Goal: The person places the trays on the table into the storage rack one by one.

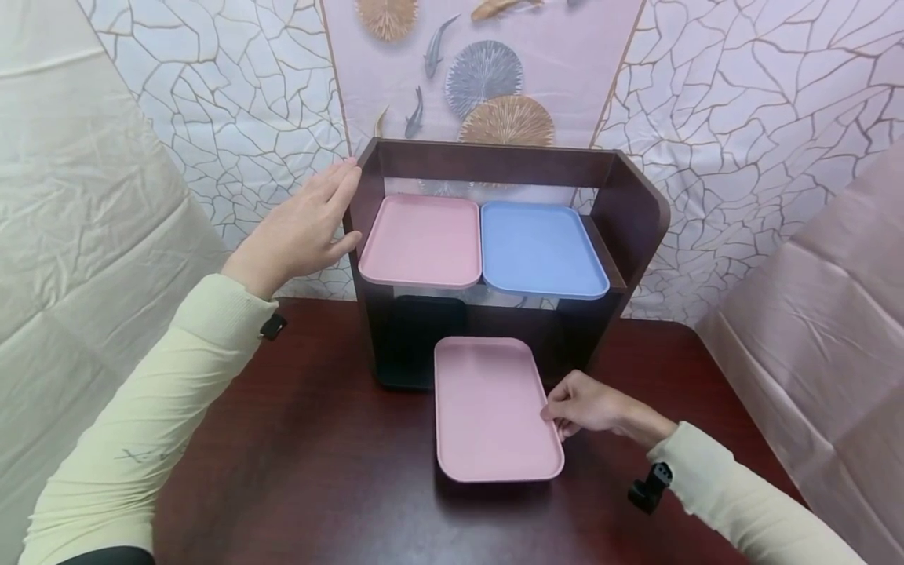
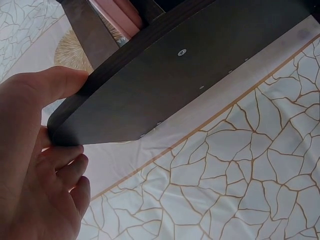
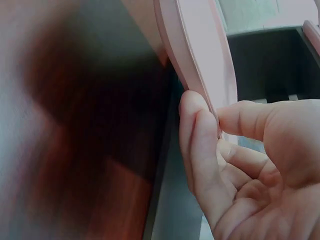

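A dark brown wooden shelf [image 1: 497, 161] stands on the table, and my left hand [image 1: 304, 224] grips the upper corner of its left side panel [image 2: 150, 85]. In the left wrist view the thumb lies on the panel's edge and the fingers bend round its end. My right hand [image 1: 586, 404] pinches the right rim of a pink tray [image 1: 497, 408] between thumb and fingers. That tray is in front of the shelf with its near end over a dark shadow. On the upper board sit another pink tray [image 1: 427, 239] and, to its right, a blue tray [image 1: 542, 247].
A dark tray [image 1: 424, 329] is in the lower left part of the shelf, partly hidden behind the held pink tray. The reddish-brown table [image 1: 304, 463] spreads out in front. Patterned cloth [image 1: 720, 133] hangs behind, with pale cloth on both sides.
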A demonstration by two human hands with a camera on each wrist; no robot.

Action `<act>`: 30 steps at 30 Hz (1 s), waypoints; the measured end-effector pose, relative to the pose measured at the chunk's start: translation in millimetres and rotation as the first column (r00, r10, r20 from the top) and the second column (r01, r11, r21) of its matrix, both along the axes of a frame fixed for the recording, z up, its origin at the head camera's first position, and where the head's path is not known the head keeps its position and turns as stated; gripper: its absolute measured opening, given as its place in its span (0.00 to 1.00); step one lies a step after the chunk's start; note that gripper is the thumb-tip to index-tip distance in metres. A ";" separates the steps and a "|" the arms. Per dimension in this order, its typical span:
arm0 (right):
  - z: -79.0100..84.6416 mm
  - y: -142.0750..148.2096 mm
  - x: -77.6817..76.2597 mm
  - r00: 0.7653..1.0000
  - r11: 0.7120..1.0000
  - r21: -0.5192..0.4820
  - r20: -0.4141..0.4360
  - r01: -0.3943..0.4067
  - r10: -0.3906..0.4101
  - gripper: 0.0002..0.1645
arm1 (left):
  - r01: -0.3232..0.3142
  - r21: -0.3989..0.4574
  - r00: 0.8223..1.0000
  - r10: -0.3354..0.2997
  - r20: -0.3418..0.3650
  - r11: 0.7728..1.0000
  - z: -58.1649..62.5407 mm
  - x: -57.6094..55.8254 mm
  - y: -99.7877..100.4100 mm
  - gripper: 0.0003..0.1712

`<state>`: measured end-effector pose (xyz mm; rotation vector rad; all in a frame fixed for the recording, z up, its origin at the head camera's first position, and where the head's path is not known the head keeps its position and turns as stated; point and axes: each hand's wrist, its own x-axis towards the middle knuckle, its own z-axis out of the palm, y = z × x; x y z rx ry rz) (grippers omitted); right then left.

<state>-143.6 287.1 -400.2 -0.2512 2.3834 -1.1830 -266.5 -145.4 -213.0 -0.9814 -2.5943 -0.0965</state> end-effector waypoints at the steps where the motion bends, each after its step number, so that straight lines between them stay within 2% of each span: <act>1: 1.1 2.2 -1.7 1.000 1.000 0.014 -0.005 0.002 -0.002 0.10 | -0.003 -0.001 1.000 0.003 0.000 1.000 -0.8 -0.2 0.1 0.48; 12: 1.4 15.8 -24.2 0.996 0.980 0.191 -0.081 0.061 -0.046 0.14 | -0.034 -0.014 0.999 0.034 0.016 0.999 -3.9 -0.2 1.5 0.47; 19: -5.8 19.0 -41.7 0.988 0.931 0.346 -0.141 0.116 -0.071 0.16 | -0.024 -0.011 1.000 0.024 0.016 1.000 -3.3 -0.3 1.6 0.47; 24: -13.1 15.5 -56.3 0.982 0.899 0.404 -0.142 0.169 -0.121 0.17 | -0.016 0.001 1.000 0.016 0.018 1.000 -2.6 -0.2 0.8 0.47; 30: -21.8 9.7 -71.0 0.974 0.871 0.446 -0.184 0.205 -0.135 0.27 | -0.014 0.002 1.000 0.014 0.004 1.000 0.4 1.1 -0.5 0.48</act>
